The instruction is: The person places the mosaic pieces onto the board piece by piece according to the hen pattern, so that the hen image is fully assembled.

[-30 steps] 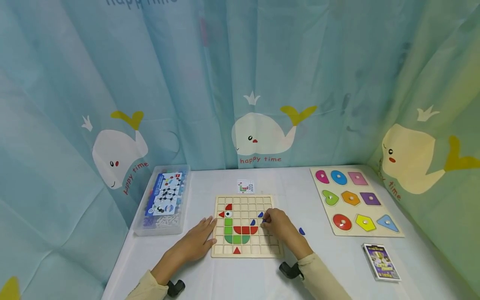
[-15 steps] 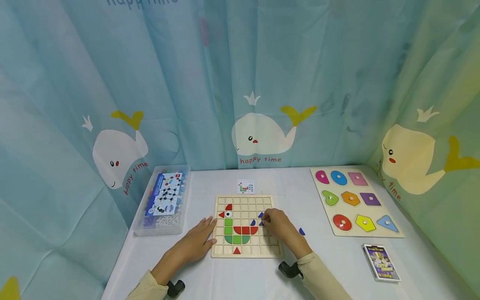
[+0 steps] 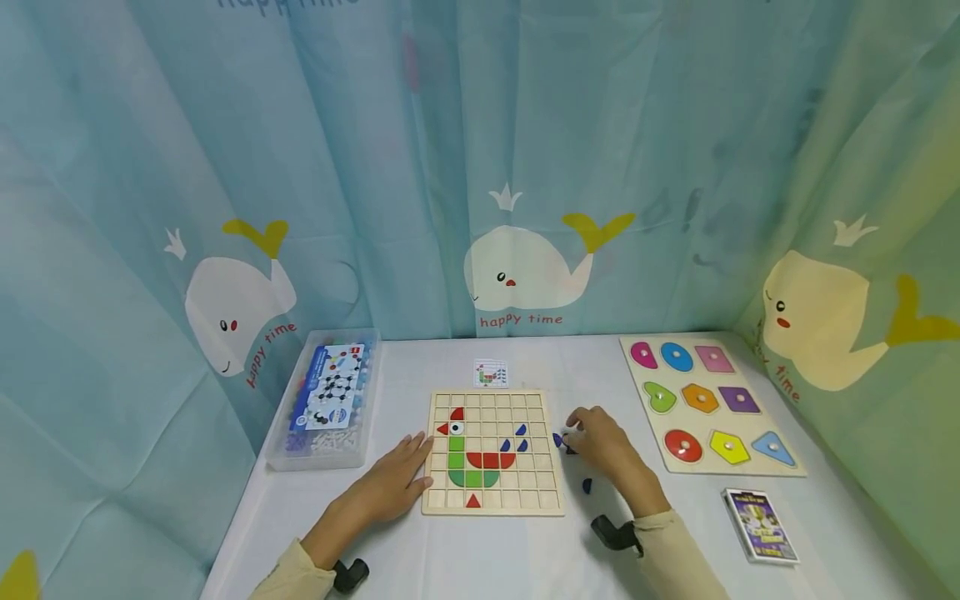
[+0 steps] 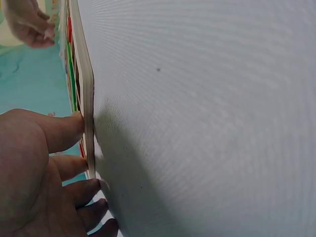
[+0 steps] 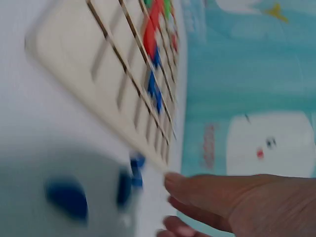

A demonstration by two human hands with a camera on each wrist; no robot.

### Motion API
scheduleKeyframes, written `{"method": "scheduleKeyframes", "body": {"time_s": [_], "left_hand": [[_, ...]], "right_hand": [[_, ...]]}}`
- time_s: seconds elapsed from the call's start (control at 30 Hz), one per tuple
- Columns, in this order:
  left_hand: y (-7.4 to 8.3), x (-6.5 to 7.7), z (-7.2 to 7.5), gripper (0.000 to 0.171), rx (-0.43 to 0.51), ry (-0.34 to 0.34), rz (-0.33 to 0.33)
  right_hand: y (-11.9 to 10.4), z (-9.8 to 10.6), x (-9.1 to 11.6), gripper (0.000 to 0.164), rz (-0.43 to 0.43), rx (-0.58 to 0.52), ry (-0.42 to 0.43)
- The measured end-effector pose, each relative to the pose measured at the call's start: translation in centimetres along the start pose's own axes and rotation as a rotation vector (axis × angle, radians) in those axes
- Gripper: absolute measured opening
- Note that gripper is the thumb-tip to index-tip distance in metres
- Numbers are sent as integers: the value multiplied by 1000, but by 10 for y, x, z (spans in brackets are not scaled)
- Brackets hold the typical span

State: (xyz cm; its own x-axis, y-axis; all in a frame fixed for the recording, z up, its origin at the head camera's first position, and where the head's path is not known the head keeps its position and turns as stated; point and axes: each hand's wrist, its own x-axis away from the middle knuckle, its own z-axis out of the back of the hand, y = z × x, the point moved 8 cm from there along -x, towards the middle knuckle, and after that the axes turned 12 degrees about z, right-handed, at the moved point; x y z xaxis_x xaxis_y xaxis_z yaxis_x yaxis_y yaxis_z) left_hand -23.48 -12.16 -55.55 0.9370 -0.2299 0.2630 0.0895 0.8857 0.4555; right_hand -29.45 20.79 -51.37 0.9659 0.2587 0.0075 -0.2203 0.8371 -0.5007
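Note:
A wooden grid board [image 3: 525, 500] lies on the table with coloured pieces forming a bird-like figure. Red pieces [image 3: 491, 460], green pieces [image 3: 474, 478] and blue half-round pieces [image 3: 506, 445] sit in its squares. My left hand [image 3: 397, 479] rests at the board's left edge, its thumb and fingertips touching the rim [image 4: 88, 98] in the left wrist view. My right hand [image 3: 606, 446] is over the table just right of the board, fingers loosely bent. Near its fingertips lie loose blue pieces [image 3: 557, 439]; another blue piece [image 5: 66, 197] lies closer to me. Nothing shows in its fingers.
A small picture card [image 3: 491, 373] lies behind the board. A clear plastic box [image 3: 322, 458] stands at the left. On the right are a shape puzzle board [image 3: 712, 421] and a purple card pack [image 3: 761, 525]. A curtain [image 3: 420, 250] hangs behind the table.
My right hand has left a blue piece in a board square and moved right, off the board to the loose blue pieces. The left hand has stayed at the board's edge.

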Motion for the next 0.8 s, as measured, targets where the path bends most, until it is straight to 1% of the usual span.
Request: {"method": "scheduleKeyframes", "body": {"time_s": [0.1, 0.2, 0.3, 0.43, 0.57, 0.67, 0.73, 0.8], "left_hand": [[0, 0, 0, 67, 1, -2, 1], [0, 0, 1, 67, 2, -1, 5], [0, -1, 0, 67, 1, 1, 12], [-1, -1, 0, 67, -2, 0, 7], [0, -1, -1, 67, -3, -2, -5], [0, -1, 0, 67, -7, -1, -2], [0, -1, 0, 67, -9, 1, 0], [0, -1, 1, 67, -6, 4, -3]], "right_hand": [[20, 13, 9, 30, -38, -16, -51], [36, 21, 16, 31, -55, -23, -85], [46, 18, 22, 30, -66, -41, -122], [52, 7, 29, 23, -74, -75, -145], [54, 5, 33, 15, -53, -67, -121], [56, 6, 34, 14, -49, -33, -100], [58, 8, 34, 16, -71, -13, -85], [61, 9, 34, 22, -108, 8, -71]]}}
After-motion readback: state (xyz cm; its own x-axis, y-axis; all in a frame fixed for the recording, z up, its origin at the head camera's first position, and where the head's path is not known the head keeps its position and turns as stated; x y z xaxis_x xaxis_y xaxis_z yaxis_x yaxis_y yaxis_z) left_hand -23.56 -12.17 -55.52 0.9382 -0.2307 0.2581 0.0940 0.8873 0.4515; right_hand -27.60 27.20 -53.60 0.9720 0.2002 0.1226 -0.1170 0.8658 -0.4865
